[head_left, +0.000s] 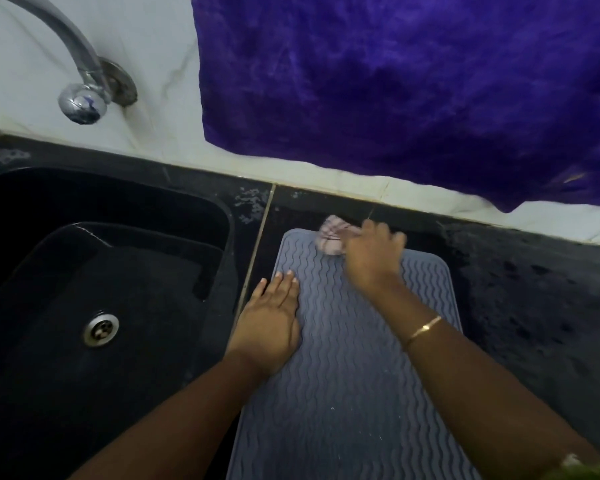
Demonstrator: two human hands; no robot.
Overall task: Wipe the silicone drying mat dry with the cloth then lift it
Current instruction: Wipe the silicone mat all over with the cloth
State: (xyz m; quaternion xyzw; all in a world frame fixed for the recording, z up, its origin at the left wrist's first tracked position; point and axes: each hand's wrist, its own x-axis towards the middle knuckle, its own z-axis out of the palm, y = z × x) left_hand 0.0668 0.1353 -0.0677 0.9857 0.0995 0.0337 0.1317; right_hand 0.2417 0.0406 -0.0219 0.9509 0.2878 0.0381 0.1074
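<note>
One grey mat (347, 358) lay flat on the dark tabletop (534, 289), just right of the black sink (84, 271). The left hand (271, 320) was spread flat with straight fingers, pressing down near the mat's left edge. The right hand (371, 258), blurred, clutched the pale cloth (329, 237) in curled fingers at the mat's far end, below a hanging purple towel (413, 81).

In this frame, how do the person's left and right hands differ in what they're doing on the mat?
The left hand lies flat, fingers straight, on the mat near its left edge; the right hand grips the cloth at the far end. The right wrist wears a bracelet; the left is bare. Both are over the mat.
</note>
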